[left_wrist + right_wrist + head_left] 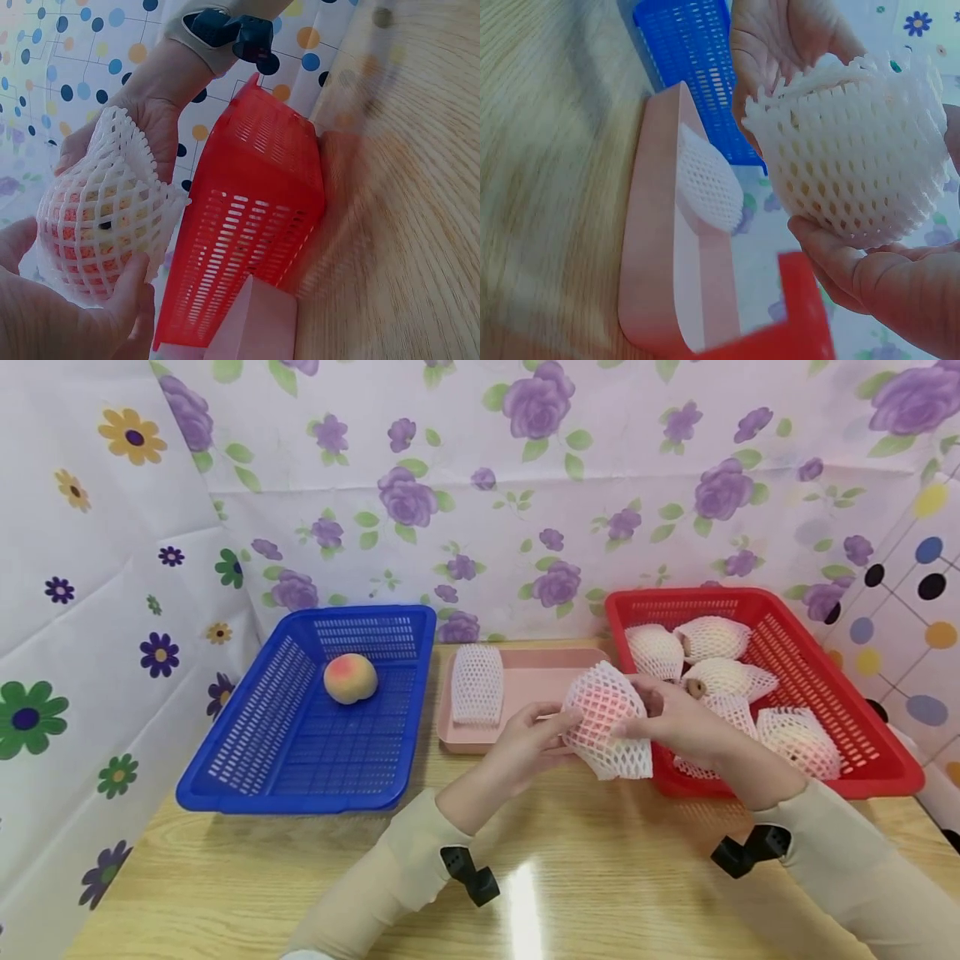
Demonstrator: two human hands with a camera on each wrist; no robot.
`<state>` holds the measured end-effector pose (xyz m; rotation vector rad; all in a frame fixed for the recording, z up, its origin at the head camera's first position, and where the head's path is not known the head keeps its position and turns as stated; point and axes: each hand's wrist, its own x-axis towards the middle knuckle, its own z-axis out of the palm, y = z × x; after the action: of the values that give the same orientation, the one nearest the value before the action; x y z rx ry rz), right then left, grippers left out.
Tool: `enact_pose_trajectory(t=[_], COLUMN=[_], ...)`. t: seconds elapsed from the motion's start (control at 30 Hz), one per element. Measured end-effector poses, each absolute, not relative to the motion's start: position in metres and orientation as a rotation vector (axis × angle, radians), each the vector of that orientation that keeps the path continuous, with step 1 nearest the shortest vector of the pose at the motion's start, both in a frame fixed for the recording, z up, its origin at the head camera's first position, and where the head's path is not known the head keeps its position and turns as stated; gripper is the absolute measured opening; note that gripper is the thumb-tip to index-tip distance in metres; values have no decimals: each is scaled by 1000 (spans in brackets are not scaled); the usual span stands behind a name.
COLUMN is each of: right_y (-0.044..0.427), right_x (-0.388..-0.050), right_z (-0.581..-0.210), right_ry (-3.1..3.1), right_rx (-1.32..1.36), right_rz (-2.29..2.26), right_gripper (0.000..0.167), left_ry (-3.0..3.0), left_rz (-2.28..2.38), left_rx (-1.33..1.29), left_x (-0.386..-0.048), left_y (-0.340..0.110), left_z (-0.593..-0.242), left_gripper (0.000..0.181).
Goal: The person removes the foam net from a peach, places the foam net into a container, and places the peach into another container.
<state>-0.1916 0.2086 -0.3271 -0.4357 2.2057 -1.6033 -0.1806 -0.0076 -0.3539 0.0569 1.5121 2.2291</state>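
Observation:
A red-and-yellow fruit in a white foam net [606, 720] is held above the table, between the pink tray and the red basket. My left hand [527, 741] grips its left side, thumb and fingers against the net. On the other side my right hand [686, 724] holds it, with the thumb across the net's front. A dark spot shows on the netted fruit [97, 225] in the left wrist view. Loose net ends stick out past the fruit. In the right wrist view the net [855, 157] mostly covers it.
A blue basket [300, 800] on the left holds one peach [350, 678]. Behind my hands, an empty foam net [477, 685] lies in the pink tray [536, 689]. Several netted fruits [723, 681] lie in the red basket [881, 785] on the right. Patterned cloth hangs behind.

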Motion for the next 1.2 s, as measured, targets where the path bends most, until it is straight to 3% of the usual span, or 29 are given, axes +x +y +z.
enact_pose_trajectory(t=[0.47, 0.73, 1.2], right_y=[177, 163, 149], right_x=[-192, -194, -192], right_z=[-341, -355, -369], right_ry=[2067, 1997, 2075], right_rx=[-467, -465, -423], right_rz=[-1713, -1784, -1808], right_gripper=[82, 76, 65], left_ry=[1625, 1641, 1503], left_rz=[2106, 2106, 2234], left_rx=[43, -5, 117], left_x=[-173, -173, -171], left_y=[-35, -45, -51], left_z=[-364, -372, -387], left_gripper=[47, 46, 30])
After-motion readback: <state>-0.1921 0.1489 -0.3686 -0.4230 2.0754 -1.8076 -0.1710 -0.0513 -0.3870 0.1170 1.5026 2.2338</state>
